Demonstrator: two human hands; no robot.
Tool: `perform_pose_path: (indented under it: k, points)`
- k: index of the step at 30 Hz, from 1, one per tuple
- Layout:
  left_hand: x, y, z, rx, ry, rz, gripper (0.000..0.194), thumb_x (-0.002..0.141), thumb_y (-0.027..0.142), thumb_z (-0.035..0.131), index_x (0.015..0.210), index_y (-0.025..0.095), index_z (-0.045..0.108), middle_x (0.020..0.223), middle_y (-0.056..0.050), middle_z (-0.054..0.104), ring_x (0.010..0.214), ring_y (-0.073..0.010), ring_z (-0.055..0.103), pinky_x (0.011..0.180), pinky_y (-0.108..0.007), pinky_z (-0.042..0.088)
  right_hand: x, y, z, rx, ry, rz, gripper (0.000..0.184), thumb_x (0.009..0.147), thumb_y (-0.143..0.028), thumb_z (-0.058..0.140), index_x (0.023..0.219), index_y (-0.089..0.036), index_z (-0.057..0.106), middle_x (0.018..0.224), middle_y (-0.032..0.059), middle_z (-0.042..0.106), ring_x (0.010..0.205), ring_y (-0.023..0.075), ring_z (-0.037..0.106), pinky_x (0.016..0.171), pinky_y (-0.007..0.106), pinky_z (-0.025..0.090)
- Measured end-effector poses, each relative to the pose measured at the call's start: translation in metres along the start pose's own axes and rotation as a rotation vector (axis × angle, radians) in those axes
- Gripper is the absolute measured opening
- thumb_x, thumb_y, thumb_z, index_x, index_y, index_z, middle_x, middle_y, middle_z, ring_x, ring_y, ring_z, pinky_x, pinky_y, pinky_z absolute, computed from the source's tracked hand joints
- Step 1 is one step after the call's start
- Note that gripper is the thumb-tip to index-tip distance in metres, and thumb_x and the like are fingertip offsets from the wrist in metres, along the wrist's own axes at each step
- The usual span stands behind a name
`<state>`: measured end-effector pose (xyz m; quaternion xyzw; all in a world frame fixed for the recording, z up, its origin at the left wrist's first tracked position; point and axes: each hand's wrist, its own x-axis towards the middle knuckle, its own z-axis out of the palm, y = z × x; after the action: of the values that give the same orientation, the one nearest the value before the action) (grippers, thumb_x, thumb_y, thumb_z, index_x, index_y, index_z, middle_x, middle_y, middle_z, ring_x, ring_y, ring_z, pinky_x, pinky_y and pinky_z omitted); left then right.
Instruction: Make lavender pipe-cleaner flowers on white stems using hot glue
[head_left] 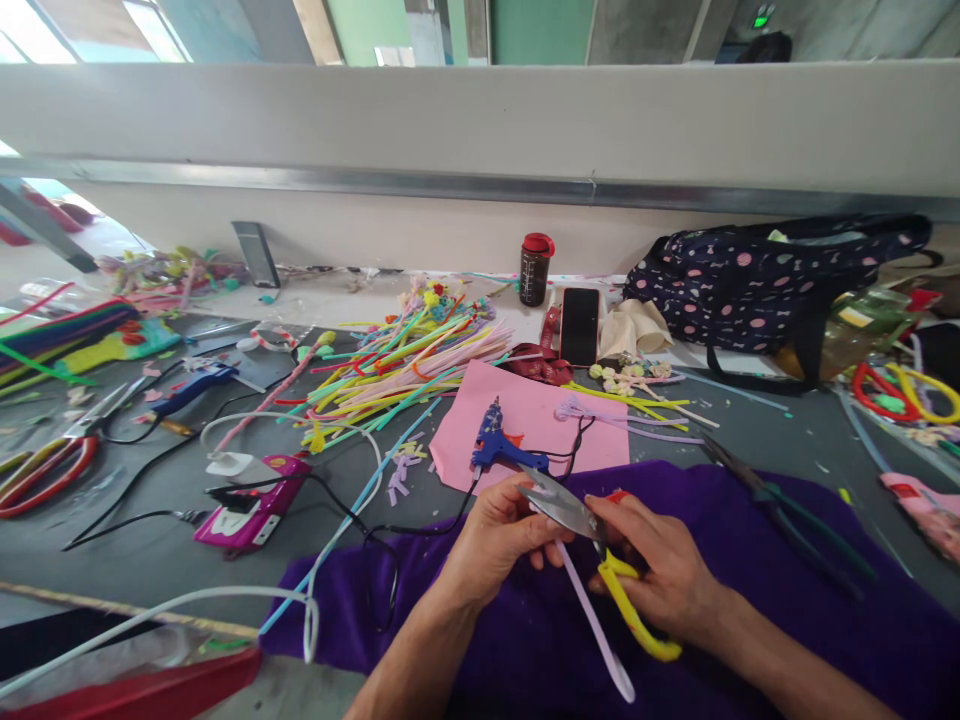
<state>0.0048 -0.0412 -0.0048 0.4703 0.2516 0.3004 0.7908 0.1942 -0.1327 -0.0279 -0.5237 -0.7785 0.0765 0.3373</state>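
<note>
Yellow-handled scissors are in my right hand, with their blades pointing toward my left. My left hand pinches a pale lilac pipe cleaner close to the scissor blades. The pipe cleaner's long end hangs down below my fingers. Its upper end is partly hidden by the blades and my fingertips. A purple cloth is spread under both hands. Just beyond them a blue glue gun lies on a pink sheet.
A heap of coloured pipe cleaners lies behind the pink sheet. Pliers rest at right on the cloth. A magenta power strip with cables and red-handled scissors lie left. A phone, bottle and patterned bag line the back.
</note>
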Motion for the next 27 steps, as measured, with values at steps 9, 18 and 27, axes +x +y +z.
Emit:
perform_pose_path:
  k: [9,18,27]
  points:
    - [-0.001,-0.002,-0.002,0.01,0.013,-0.005,0.013,0.071,0.021,0.069,0.075,0.013,0.059,0.065,-0.002,0.067,0.047,-0.0092,0.061,0.04,-0.014,0.041,0.0,0.002,-0.001,0.002,0.008,-0.022,0.059,0.078,-0.036,0.063,0.128,-0.016,0.039,0.086,0.0079,0.056,0.073,0.0191,0.056,0.061,0.03,0.049]
    - [0.0,0.0,-0.001,-0.014,0.048,-0.011,0.019,0.067,0.022,0.071,0.072,0.013,0.055,0.063,-0.002,0.067,0.045,-0.0095,0.06,0.039,-0.015,0.041,-0.002,0.002,-0.001,-0.103,0.004,0.005,0.055,0.079,-0.038,0.061,0.126,-0.016,0.044,0.086,0.0086,0.061,0.07,0.0193,0.06,0.057,0.029,0.049]
    - [-0.002,0.004,-0.005,-0.085,0.081,-0.034,0.018,0.067,0.025,0.071,0.068,0.011,0.061,0.055,-0.002,0.065,0.038,-0.0064,0.053,0.036,-0.014,0.037,-0.001,0.003,-0.016,0.164,0.035,0.32,0.054,0.078,-0.026,0.058,0.128,-0.021,0.037,0.084,0.0022,0.059,0.069,0.0158,0.057,0.058,0.024,0.047]
